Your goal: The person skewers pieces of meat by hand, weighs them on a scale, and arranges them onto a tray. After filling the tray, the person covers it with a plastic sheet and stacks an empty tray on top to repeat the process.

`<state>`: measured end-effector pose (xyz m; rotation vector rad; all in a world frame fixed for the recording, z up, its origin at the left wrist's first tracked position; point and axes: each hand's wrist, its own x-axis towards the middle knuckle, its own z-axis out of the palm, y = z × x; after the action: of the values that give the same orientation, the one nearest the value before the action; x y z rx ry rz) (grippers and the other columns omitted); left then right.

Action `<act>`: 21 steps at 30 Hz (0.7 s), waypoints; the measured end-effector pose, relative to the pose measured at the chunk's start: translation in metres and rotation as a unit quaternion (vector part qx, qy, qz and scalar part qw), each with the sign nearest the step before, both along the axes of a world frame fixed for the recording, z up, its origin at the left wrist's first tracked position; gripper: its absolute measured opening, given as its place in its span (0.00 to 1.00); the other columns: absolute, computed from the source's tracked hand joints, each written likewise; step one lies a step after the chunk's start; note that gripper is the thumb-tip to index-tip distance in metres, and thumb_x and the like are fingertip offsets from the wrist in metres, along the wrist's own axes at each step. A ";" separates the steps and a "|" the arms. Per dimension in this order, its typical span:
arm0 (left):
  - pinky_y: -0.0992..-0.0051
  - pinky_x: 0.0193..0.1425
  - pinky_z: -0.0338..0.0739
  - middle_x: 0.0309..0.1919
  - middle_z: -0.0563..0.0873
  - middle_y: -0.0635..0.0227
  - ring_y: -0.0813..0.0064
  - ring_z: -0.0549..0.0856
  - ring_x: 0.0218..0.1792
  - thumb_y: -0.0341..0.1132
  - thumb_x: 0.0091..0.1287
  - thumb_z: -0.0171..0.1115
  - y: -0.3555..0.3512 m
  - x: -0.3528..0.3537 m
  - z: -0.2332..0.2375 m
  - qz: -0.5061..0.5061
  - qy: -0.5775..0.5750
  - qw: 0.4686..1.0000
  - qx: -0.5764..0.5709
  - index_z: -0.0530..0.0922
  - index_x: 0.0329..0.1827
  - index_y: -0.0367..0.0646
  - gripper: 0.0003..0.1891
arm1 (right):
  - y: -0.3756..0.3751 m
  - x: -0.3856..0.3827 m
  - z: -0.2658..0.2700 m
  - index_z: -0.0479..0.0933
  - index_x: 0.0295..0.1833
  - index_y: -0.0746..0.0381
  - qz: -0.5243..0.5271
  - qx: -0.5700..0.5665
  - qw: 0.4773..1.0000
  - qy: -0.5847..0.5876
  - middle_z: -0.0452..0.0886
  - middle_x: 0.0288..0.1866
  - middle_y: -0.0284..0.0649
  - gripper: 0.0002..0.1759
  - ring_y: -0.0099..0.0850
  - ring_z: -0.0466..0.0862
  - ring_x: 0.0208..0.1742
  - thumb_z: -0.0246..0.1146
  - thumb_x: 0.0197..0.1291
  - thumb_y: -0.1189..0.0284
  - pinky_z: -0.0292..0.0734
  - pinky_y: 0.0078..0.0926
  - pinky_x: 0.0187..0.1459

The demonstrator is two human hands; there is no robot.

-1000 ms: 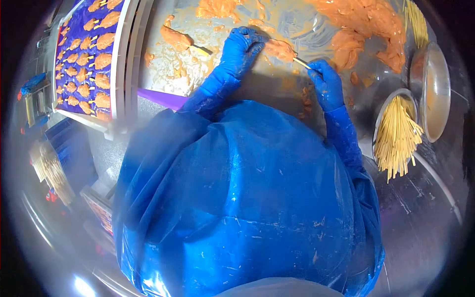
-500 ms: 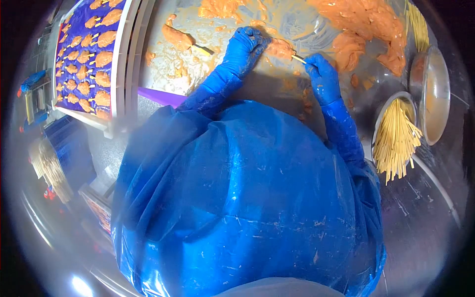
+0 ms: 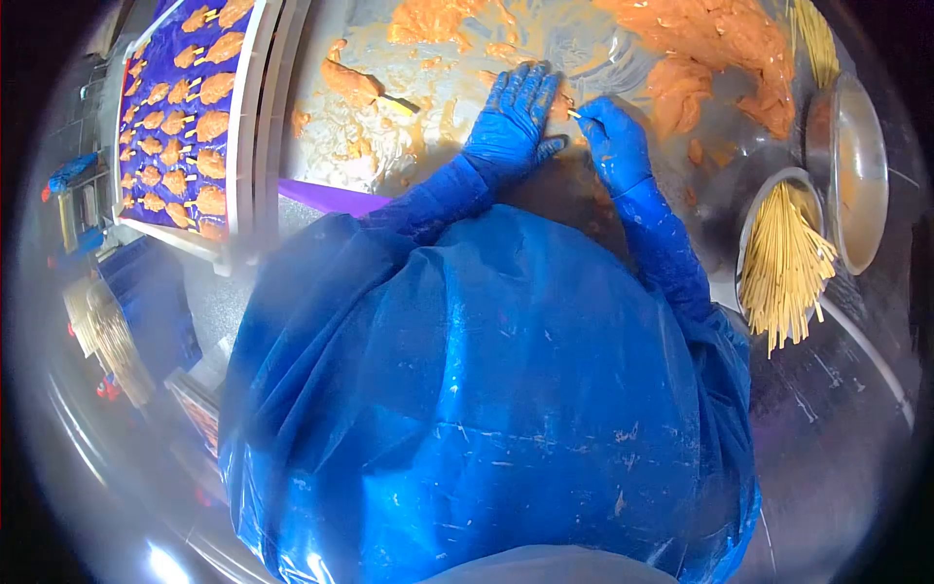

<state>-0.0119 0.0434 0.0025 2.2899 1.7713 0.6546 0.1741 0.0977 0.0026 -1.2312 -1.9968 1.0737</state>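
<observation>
The left hand (image 3: 516, 122) lies flat with fingers spread wide, pressing the orange meat portion (image 3: 562, 99) onto the far centre of the smeared steel table (image 3: 574, 190), while the right hand (image 3: 611, 141), just to its right, pinches the wooden skewer (image 3: 574, 114) entering that portion.

Left hand (image 3: 514, 122): blue glove, orange smears.
Right hand (image 3: 611, 141): blue glove, same smears.
Stick (image 3: 574, 114): pale yellow.
Meat paste (image 3: 725, 44): orange.
Table (image 3: 856, 409): grey steel, orange-streaked.
Tray (image 3: 248, 107): white rim, purple-blue liner, rows of orange pieces.
Skewer bundle (image 3: 783, 268): straw yellow.
Apron (image 3: 486, 389): glossy blue.
</observation>
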 end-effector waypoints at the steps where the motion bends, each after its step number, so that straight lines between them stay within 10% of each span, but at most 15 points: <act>1: 0.51 0.78 0.49 0.74 0.61 0.50 0.49 0.59 0.75 0.53 0.62 0.63 0.001 0.003 0.001 -0.004 -0.014 1.000 0.002 0.57 0.76 0.39 0.44 | 0.000 -0.001 0.002 0.76 0.39 0.61 -0.001 0.027 1.000 0.008 0.78 0.31 0.48 0.03 0.41 0.81 0.32 0.62 0.61 0.76 0.75 0.37 0.38; 11: 0.51 0.79 0.46 0.75 0.59 0.47 0.48 0.57 0.76 0.61 0.64 0.57 0.005 0.016 -0.007 -0.114 0.011 0.993 0.025 0.55 0.77 0.39 0.46 | 0.004 -0.002 0.002 0.78 0.45 0.64 0.019 0.059 0.998 -0.005 0.82 0.34 0.42 0.07 0.29 0.82 0.37 0.63 0.62 0.76 0.77 0.29 0.43; 14: 0.52 0.78 0.49 0.76 0.59 0.48 0.46 0.57 0.76 0.55 0.67 0.57 -0.002 0.007 0.005 -0.148 -0.071 0.986 0.008 0.56 0.77 0.38 0.42 | 0.010 0.006 0.001 0.78 0.48 0.65 0.038 -0.038 0.993 0.108 0.83 0.36 0.39 0.08 0.28 0.82 0.37 0.63 0.63 0.77 0.80 0.27 0.42; 16: 0.52 0.79 0.48 0.76 0.58 0.48 0.46 0.56 0.77 0.55 0.69 0.55 -0.011 0.005 0.014 0.015 -0.021 1.000 -0.006 0.55 0.77 0.38 0.41 | 0.017 0.027 -0.003 0.78 0.49 0.65 0.034 -0.271 0.954 0.122 0.83 0.37 0.36 0.09 0.25 0.83 0.35 0.63 0.64 0.77 0.82 0.24 0.38; 21: 0.52 0.79 0.46 0.76 0.57 0.48 0.47 0.55 0.77 0.56 0.69 0.55 -0.017 0.008 0.005 -0.050 -0.018 0.999 -0.006 0.53 0.78 0.40 0.42 | 0.018 0.036 -0.008 0.79 0.48 0.65 0.061 -0.287 0.946 0.141 0.83 0.35 0.37 0.09 0.22 0.82 0.32 0.64 0.64 0.76 0.81 0.21 0.33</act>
<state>-0.0043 0.0267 0.0072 2.3258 1.6289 0.6629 0.2100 0.1157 -0.0053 -1.1431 -1.6049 1.8697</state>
